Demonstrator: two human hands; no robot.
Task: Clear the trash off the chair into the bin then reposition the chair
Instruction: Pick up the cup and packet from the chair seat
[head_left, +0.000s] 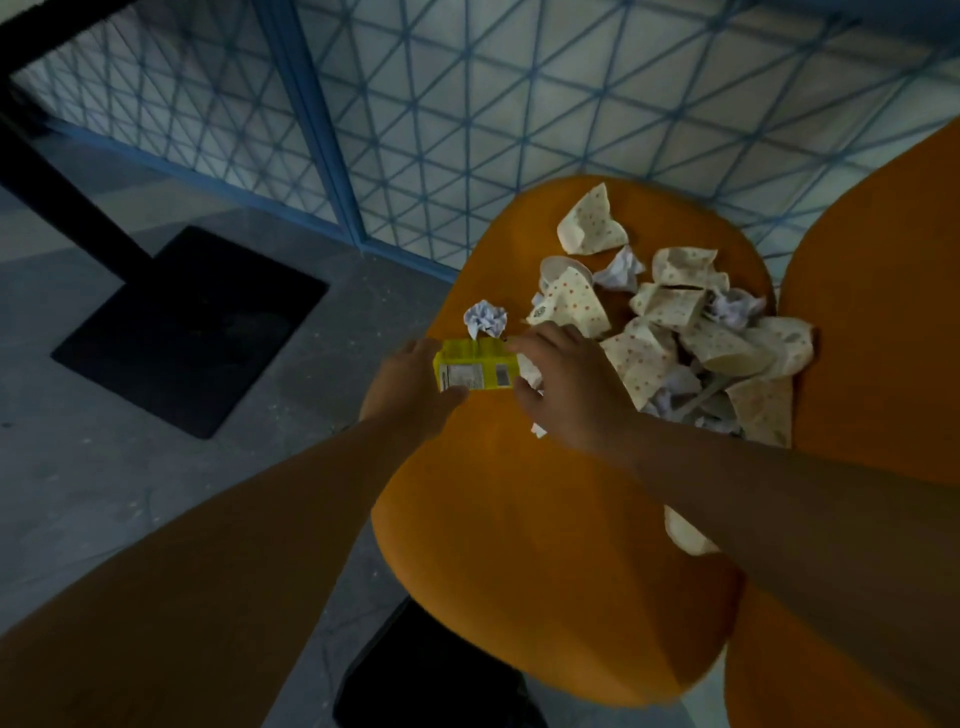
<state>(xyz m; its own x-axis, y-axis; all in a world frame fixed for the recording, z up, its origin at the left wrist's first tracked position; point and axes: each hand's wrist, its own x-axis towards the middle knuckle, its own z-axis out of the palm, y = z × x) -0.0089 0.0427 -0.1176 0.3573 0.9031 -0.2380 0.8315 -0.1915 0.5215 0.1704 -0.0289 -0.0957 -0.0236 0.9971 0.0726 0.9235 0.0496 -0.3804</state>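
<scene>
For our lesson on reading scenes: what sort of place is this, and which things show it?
Probably a cafe or canteen seating area: moulded orange chairs, a black pedestal table base on the floor, and crumpled dotted paper cups littering the seat.

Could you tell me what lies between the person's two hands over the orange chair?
In the head view, a small yellow carton lies between them, held by the left hand and the right hand.

Smooth orange plastic chair (519, 519), crumpled paper trash (675, 332), glossy yellow carton (475, 371)
</scene>
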